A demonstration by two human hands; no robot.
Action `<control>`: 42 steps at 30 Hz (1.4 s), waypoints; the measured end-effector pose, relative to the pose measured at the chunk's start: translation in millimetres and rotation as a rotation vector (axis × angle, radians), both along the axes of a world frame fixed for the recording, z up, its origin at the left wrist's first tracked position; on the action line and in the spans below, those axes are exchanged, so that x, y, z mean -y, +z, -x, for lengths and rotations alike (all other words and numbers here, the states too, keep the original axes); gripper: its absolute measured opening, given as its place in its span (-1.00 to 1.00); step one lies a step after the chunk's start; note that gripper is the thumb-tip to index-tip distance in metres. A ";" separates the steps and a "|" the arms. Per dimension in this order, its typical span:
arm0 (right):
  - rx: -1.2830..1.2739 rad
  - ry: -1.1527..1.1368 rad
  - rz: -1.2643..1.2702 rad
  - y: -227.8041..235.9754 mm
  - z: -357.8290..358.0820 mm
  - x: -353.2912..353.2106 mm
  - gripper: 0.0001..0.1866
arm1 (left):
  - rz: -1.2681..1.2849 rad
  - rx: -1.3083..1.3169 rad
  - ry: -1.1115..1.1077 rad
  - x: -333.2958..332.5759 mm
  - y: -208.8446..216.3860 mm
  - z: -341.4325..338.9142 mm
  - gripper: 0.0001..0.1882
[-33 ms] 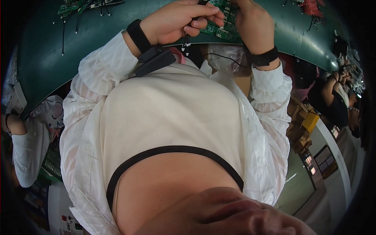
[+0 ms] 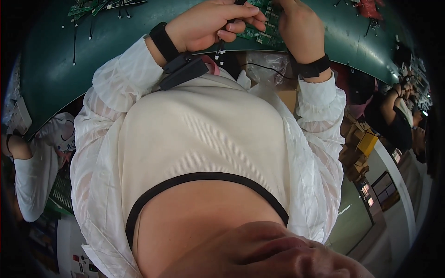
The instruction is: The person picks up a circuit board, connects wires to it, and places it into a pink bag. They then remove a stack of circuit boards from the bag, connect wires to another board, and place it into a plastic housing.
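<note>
My left hand (image 2: 208, 25) is closed around a bundle of black cables (image 2: 221, 46). Small white connectors on the cable ends hang below its fingers, over the table edge. Beside it, my right hand (image 2: 302, 32) bends down at the upper edge of the picture with curled fingers. Its fingertips are cut off or hidden, so what they pinch cannot be made out. Between and under the two hands lies a panel of green circuit boards (image 2: 266, 39) with small white parts, partly covered by the hands.
Green-topped table (image 2: 51, 69) curves across the view. More circuit boards with black cables (image 2: 99, 8) lie at the far left. A red bundle (image 2: 369, 9) with cables is at the far right. Clear plastic (image 2: 269, 62) hangs below the edge. Co-workers' arms (image 2: 32, 180) show at both sides.
</note>
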State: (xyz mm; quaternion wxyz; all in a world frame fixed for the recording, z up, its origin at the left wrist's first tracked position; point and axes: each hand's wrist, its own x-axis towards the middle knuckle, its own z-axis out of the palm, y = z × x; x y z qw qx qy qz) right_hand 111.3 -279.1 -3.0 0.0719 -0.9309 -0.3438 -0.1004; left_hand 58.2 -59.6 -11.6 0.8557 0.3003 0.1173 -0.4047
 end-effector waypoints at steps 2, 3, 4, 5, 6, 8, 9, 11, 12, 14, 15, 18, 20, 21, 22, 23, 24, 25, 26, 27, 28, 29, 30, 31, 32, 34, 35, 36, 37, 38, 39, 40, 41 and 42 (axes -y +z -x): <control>-0.062 -0.004 -0.058 10.3 -1.3 0.6 -0.87 | 0.012 0.001 -0.005 -0.1 -2.5 -0.8 -0.78; -0.124 -0.006 -0.119 22.4 -1.4 -4.1 -0.86 | 0.021 0.002 -0.007 -0.7 -4.8 -1.6 -0.78; -0.185 -0.005 -0.182 32.1 -0.9 -8.3 -0.86 | 0.029 0.005 -0.007 -1.2 -5.9 -1.9 -0.78; -0.180 -0.004 -0.183 39.9 1.4 -11.6 -0.86 | 0.028 0.010 -0.007 -1.4 -6.5 -1.2 -0.78; -0.062 0.045 -0.245 47.9 4.4 -15.0 -0.83 | 0.039 0.006 -0.018 -1.4 -7.2 -0.3 -0.78; 0.178 0.152 -0.371 58.8 7.5 -22.0 -0.78 | 0.057 0.003 -0.033 -2.5 -6.7 -0.8 -0.77; 0.183 0.154 -0.373 60.8 10.4 -25.0 -0.78 | 0.055 0.009 -0.032 -3.4 -4.9 -0.9 -0.77; -0.163 0.059 -0.673 63.1 15.4 -31.7 -0.76 | 0.101 0.019 -0.093 -6.5 1.0 -1.1 -0.77; -0.339 0.003 -0.815 64.5 17.2 -31.5 -0.75 | 0.127 0.023 -0.131 -6.0 4.5 -1.7 -0.77; -0.486 -0.028 -0.834 62.0 13.0 -24.8 -0.78 | 0.077 0.034 -0.142 -3.9 12.8 -0.8 -0.76; -0.640 -0.057 -0.851 59.8 9.3 -20.3 -0.81 | 0.025 0.042 -0.149 -2.9 17.3 0.3 -0.76; -0.829 -0.090 -0.895 64.4 6.3 -11.2 -0.86 | -0.097 0.094 -0.128 -3.9 28.9 1.8 -0.76; -0.896 -0.108 -0.953 69.4 6.6 -5.0 -0.92 | -0.236 0.187 -0.083 -5.3 35.9 1.9 -0.75; -0.898 -0.109 -0.954 68.8 8.0 0.2 -0.92 | -0.236 0.184 -0.084 -6.2 39.7 2.0 -0.75; -0.755 -0.009 -0.751 68.6 10.4 6.3 -0.87 | -0.225 0.180 -0.078 -6.6 44.3 1.7 -0.75; -0.609 0.087 -0.548 68.8 13.6 10.9 -0.82 | -0.214 0.176 -0.072 -6.4 47.9 1.5 -0.75; -0.461 0.177 -0.345 68.6 16.4 15.1 -0.77 | -0.203 0.171 -0.068 -4.8 49.4 1.5 -0.75; -0.462 0.174 -0.345 67.1 19.7 18.3 -0.77 | -0.201 0.170 -0.071 -1.1 47.6 2.5 -0.75; -0.370 0.184 -0.212 65.4 24.3 19.5 -0.78 | -0.302 0.235 -0.090 4.1 43.8 4.6 -0.76; -0.277 0.194 -0.082 65.6 29.3 16.5 -0.79 | -0.404 0.300 -0.108 8.7 42.3 6.6 -0.77; -0.183 0.203 0.049 66.0 33.4 15.6 -0.80 | -0.506 0.366 -0.125 12.0 43.6 7.7 -0.77; -0.184 0.201 0.050 66.4 36.6 16.9 -0.80 | -0.505 0.366 -0.127 13.2 45.0 7.9 -0.77; -0.142 0.134 0.086 66.7 39.7 18.4 -0.82 | -0.497 0.348 -0.056 13.0 46.3 7.7 -0.78; -0.099 0.067 0.123 67.2 42.5 19.5 -0.83 | -0.489 0.330 0.015 12.2 50.2 7.7 -0.79; -0.057 -0.002 0.155 68.0 43.5 23.0 -0.85 | -0.484 0.311 0.083 14.2 53.4 6.8 -0.80; 0.016 -0.032 0.067 71.0 44.4 26.9 -0.86 | -0.425 0.304 0.052 12.2 48.0 5.4 -0.80; 0.090 -0.062 -0.018 72.4 44.4 28.5 -0.87 | -0.364 0.297 0.022 10.1 44.2 4.4 -0.81; 0.164 -0.093 -0.104 73.0 44.0 30.8 -0.89 | -0.303 0.289 -0.008 9.9 42.8 3.6 -0.81; 0.166 -0.094 -0.097 70.5 43.9 35.1 -0.89 | -0.296 0.290 -0.008 10.2 46.2 3.8 -0.81; 0.164 -0.196 -0.122 63.4 43.8 44.0 -0.90 | -0.303 0.277 0.022 11.2 54.9 4.0 -0.81; 0.162 -0.296 -0.147 57.9 44.9 49.9 -0.90 | -0.311 0.262 0.056 11.8 63.7 4.9 -0.81; 0.160 -0.397 -0.172 52.5 47.8 55.3 -0.91 | -0.318 0.248 0.087 12.5 67.8 5.0 -0.80; 0.162 -0.399 -0.167 46.6 52.9 60.4 -0.91 | -0.312 0.249 0.085 12.1 67.0 4.2 -0.80; -0.060 -0.416 -0.462 36.7 56.0 57.7 -0.91 | -0.338 0.216 0.091 7.9 62.5 4.3 -0.80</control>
